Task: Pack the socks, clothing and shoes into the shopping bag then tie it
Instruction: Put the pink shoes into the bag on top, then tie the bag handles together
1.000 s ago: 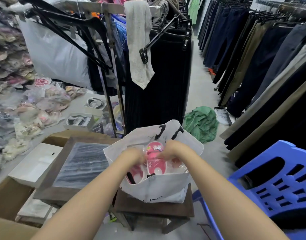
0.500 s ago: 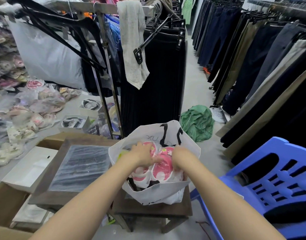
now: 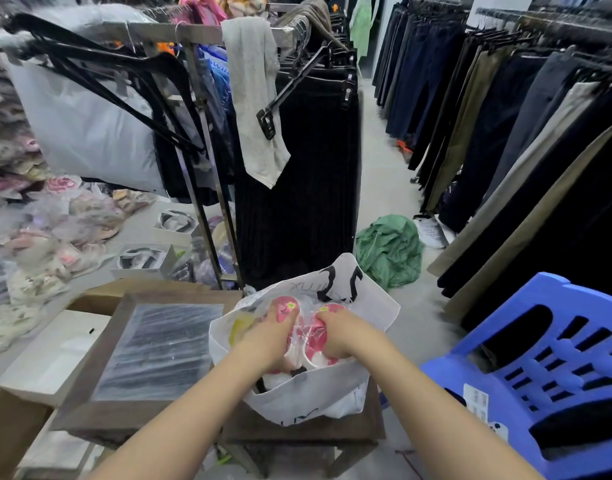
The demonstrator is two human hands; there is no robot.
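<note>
Shoe step, looks like: your left hand and right hand both grip the shoes inside the bag. Next, probably let go, then tie it.

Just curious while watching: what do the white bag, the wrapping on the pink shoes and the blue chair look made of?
Bag: likely thin non-woven fabric or plastic, matte white, softly creased. Wrapping on the shoes: clear glossy plastic film, shiny wrinkles. Chair: hard moulded plastic, smooth blue, slotted back.

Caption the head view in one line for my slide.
Left hand and right hand grip plastic-wrapped pink shoes inside the white shopping bag standing on a wooden stool.
</note>
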